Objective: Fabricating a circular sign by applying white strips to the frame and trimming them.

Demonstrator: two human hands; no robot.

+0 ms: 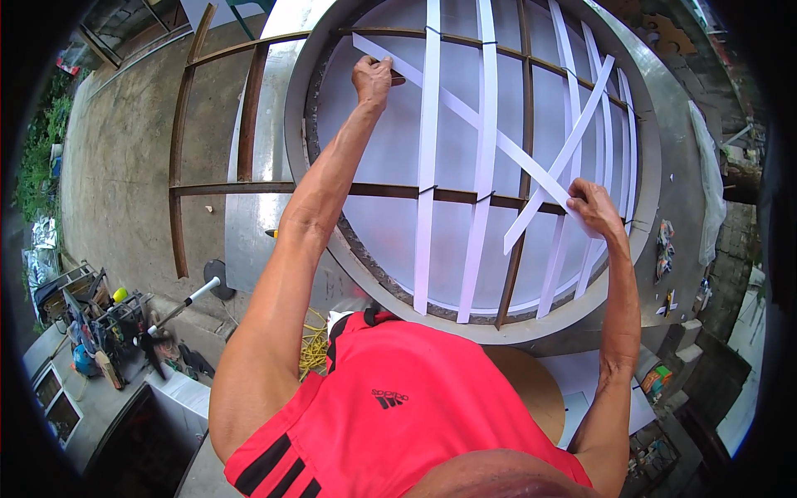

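Note:
A long flat white strip [465,114] slants across a round metal frame [300,133], passing under two upright strips. My left hand [374,80] closes on its upper left end, near the frame's rim. Down at the right, the fingers of my right hand [596,207] are closed round its other end. A second loose white strip [591,108] leans the opposite way and crosses the held one. Several white strips [428,158] run upright, tied to rusty brown bars [386,190] with dark ties. Behind them lies a pale, bluish-white round panel [386,249].
Brown metal bars [177,145] extend left beyond the ring. Metal sheeting [264,241] lies beneath it. A yellow cord [314,344] is coiled beside my waist. At the lower left sits a pile of tools [108,324], with a white-handled tool [193,297] nearby. Clear plastic sheeting [706,174] hangs at the right.

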